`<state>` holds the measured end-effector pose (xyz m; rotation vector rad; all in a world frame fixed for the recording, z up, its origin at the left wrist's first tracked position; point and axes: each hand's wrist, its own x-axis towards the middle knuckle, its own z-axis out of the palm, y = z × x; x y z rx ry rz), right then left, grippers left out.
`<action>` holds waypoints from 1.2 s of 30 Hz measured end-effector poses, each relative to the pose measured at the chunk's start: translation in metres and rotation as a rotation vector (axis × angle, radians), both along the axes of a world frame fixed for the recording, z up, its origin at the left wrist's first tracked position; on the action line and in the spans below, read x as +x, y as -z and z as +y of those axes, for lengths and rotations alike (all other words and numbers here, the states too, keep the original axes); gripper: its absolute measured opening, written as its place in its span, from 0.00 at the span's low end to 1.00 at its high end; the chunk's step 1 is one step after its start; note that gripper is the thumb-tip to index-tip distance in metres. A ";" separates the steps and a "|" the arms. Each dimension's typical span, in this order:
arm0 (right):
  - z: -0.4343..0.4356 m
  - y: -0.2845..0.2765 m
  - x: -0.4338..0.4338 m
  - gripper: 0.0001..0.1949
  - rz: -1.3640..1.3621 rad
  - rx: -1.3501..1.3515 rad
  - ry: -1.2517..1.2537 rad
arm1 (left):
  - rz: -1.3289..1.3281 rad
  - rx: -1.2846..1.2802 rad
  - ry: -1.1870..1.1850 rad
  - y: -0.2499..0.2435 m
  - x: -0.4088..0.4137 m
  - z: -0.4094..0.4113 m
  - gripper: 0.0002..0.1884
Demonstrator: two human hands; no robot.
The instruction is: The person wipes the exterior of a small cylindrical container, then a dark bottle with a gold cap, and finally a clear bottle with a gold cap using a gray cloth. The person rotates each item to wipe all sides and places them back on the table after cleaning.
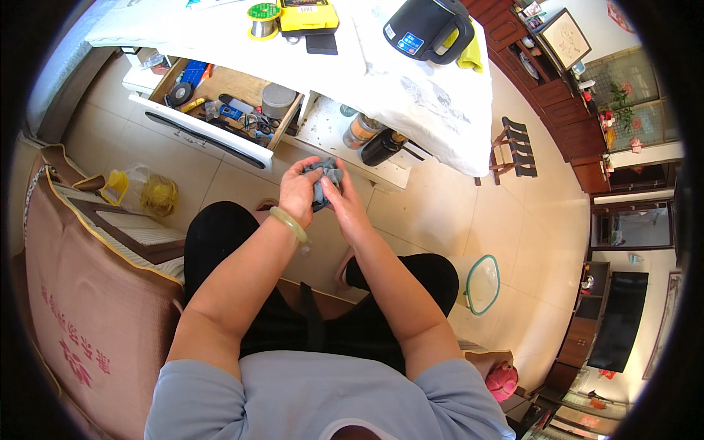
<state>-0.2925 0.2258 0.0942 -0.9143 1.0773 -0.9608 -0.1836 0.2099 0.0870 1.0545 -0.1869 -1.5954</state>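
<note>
Both hands are together in front of the open drawer [239,81], above the gap between my knees. My left hand [297,190], with a pale green bangle at its wrist, grips a crumpled grey-blue cloth [326,175] from the left. From the other side my right hand [344,202] holds the same cloth, its thumb pressed on top. A darker part of the bundle shows below the fingers; whether it is cloth or something wrapped inside, I cannot tell. In the drawer lie a roll of black tape [181,93], a round grey tin [278,100], a blue tool [230,112] and cables.
On the white-covered table [335,71] stand a black electric kettle [421,30], a solder spool [263,25] and a yellow case [309,16]. A jar [362,131] and a dark bottle [383,147] sit below its edge. An oil jug [157,192] and a teal-rimmed bin [483,285] flank me.
</note>
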 end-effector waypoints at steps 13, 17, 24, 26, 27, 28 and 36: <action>-0.008 0.006 0.016 0.29 0.063 -0.089 -0.145 | -0.027 -0.010 -0.054 -0.007 0.014 -0.016 0.15; -0.012 0.022 0.016 0.29 0.076 -0.134 -0.122 | 0.040 -0.003 0.039 -0.009 0.017 -0.016 0.17; -0.016 0.028 0.004 0.30 0.123 0.023 -0.101 | 0.066 0.052 0.141 -0.007 0.014 -0.011 0.19; -0.015 0.025 0.007 0.29 0.099 -0.005 -0.109 | 0.079 0.014 0.063 0.008 0.013 -0.011 0.17; -0.016 0.021 0.010 0.29 0.087 -0.020 -0.111 | 0.085 -0.007 0.026 0.008 0.014 -0.012 0.16; -0.017 0.016 0.012 0.29 0.091 -0.050 -0.127 | 0.092 0.001 -0.001 0.008 0.015 -0.014 0.15; -0.055 0.016 0.014 0.28 0.019 0.004 0.129 | 0.043 -0.033 -0.124 0.009 0.027 -0.052 0.16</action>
